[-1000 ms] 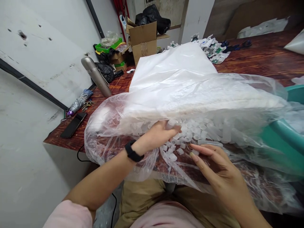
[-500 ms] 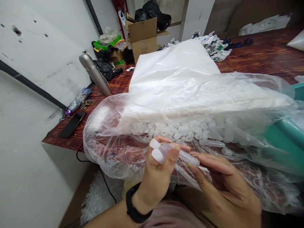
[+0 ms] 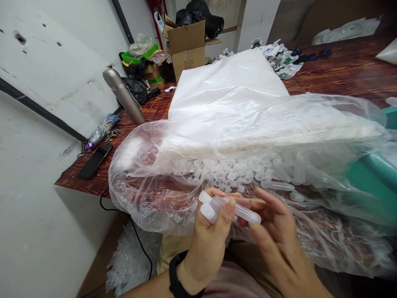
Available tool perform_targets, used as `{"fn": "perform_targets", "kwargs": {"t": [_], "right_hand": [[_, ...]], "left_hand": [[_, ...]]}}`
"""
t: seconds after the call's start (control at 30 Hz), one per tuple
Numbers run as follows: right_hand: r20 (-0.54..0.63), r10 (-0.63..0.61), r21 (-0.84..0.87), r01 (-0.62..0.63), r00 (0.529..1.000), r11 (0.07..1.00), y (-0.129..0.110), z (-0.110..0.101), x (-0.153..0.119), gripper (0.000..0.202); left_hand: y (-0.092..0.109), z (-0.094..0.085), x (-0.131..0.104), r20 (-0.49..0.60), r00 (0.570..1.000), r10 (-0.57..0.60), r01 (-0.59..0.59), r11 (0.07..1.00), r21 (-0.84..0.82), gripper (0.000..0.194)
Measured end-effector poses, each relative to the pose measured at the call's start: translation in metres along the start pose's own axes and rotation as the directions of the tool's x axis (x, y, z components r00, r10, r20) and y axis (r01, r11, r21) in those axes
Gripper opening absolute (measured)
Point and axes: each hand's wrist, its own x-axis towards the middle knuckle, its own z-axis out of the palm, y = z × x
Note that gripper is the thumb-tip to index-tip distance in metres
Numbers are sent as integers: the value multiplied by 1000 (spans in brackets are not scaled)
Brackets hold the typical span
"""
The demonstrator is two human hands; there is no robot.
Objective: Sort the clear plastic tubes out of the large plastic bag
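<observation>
My left hand (image 3: 211, 240), with a black band at the wrist, is closed around several translucent plastic tubes. Two white capped ends (image 3: 207, 203) stick out on its left side. Another tube (image 3: 245, 213) points to the right from under my left thumb. At its rounded right end is my right hand (image 3: 276, 236), the thumb tip touching the end and the fingers curled behind. Beyond the hands, many small white caps (image 3: 231, 171) lie inside a clear plastic bag (image 3: 149, 207). One loose tube (image 3: 277, 186) lies to the right of the caps.
A large white bag (image 3: 226, 91) lies behind the caps. On the left are a metal flask (image 3: 124, 95), a phone (image 3: 94, 161), keys (image 3: 113, 134) and a folded umbrella (image 3: 104, 129). A teal basin (image 3: 372, 178) is at right, a cardboard box (image 3: 187, 49) at the back.
My right hand has shifted left and turned, its thumb now at the tube's end. That end now looks white and rounded. My left hand has moved slightly right and down.
</observation>
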Motion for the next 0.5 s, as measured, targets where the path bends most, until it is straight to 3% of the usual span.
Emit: {"fn": "perform_targets", "kwargs": {"t": [0.07, 0.13, 0.23, 0.3, 0.33, 0.4, 0.43, 0.47, 0.5], "right_hand": [[-13, -7, -42, 7, 1000, 999, 1, 1, 1, 41], [20, 135, 68, -136, 991, 988, -3, 5, 5, 34], [146, 410, 390, -433, 900, 813, -13, 13, 14, 37], [229, 461, 487, -511, 857, 708, -18, 15, 23, 43], [243, 450, 475, -510, 859, 717, -19, 13, 27, 45], [195, 347, 296, -392, 917, 871, -14, 7, 37, 46], [157, 240, 112, -259, 958, 959, -9, 2, 42, 45], [138, 102, -106, -88, 985, 991, -2, -3, 46, 42], [159, -35, -314, 84, 987, 946, 5, -8, 49, 39]], "left_hand": [[1, 0, 1, -2, 1000, -19, 19, 1000, -8, 36], [2, 1, 1, 20, 1000, -15, 15, 1000, 0, 36], [3, -1, 5, 30, 1000, 4, -4, 1000, 7, 35], [4, -4, 13, 30, 999, 9, -10, 1000, 15, 37], [6, -6, 20, 51, 999, 1, -2, 1000, 16, 38], [13, -10, 40, 126, 992, -15, 12, 999, 32, 37], [18, -12, 54, 174, 985, -20, 8, 998, 70, 33], [25, -13, 68, 217, 976, -11, -21, 989, 145, 28], [32, -13, 84, 271, 962, -2, -73, 962, 265, 21]]}}
